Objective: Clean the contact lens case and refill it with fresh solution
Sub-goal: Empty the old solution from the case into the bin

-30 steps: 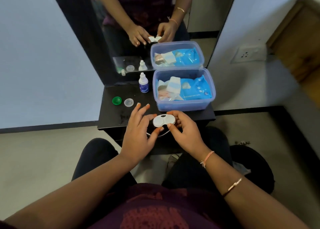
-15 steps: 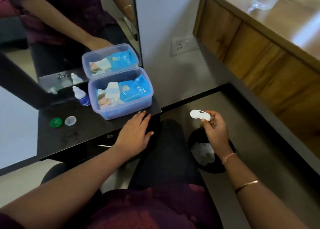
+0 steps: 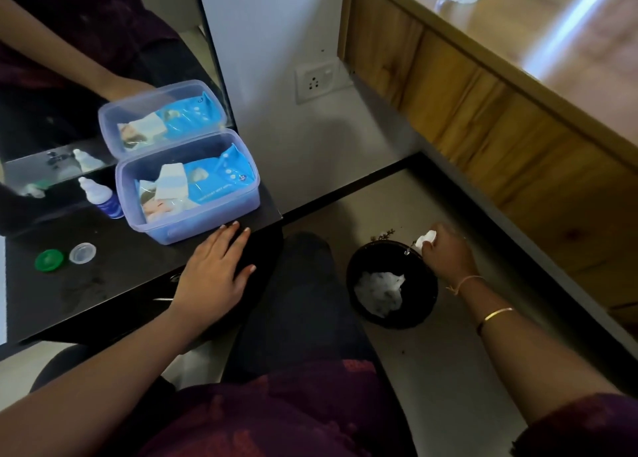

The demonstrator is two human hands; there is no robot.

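My right hand (image 3: 447,256) grips the white contact lens case (image 3: 425,240), tipped over the far rim of a black bin (image 3: 359,304) on the floor; only the case's end shows past my fingers, and a drop hangs below it. On the black shelf (image 3: 103,284) lie the case's green cap (image 3: 49,259) and clear cap (image 3: 82,253). The small solution bottle (image 3: 102,197), white with a blue label, stands upright behind them. My left hand (image 3: 215,273) rests flat on the shelf's front edge, fingers straight.
A clear blue plastic box (image 3: 165,232) with a wipes pack and sachets stands on the shelf against a mirror. White tissue lies inside the bin. A wooden cabinet (image 3: 500,128) runs along the right. My knees are under the shelf.
My right hand carried the case from in front of me to the right and down over the bin, then tipped it. My left hand let go and settled flat on the shelf edge.
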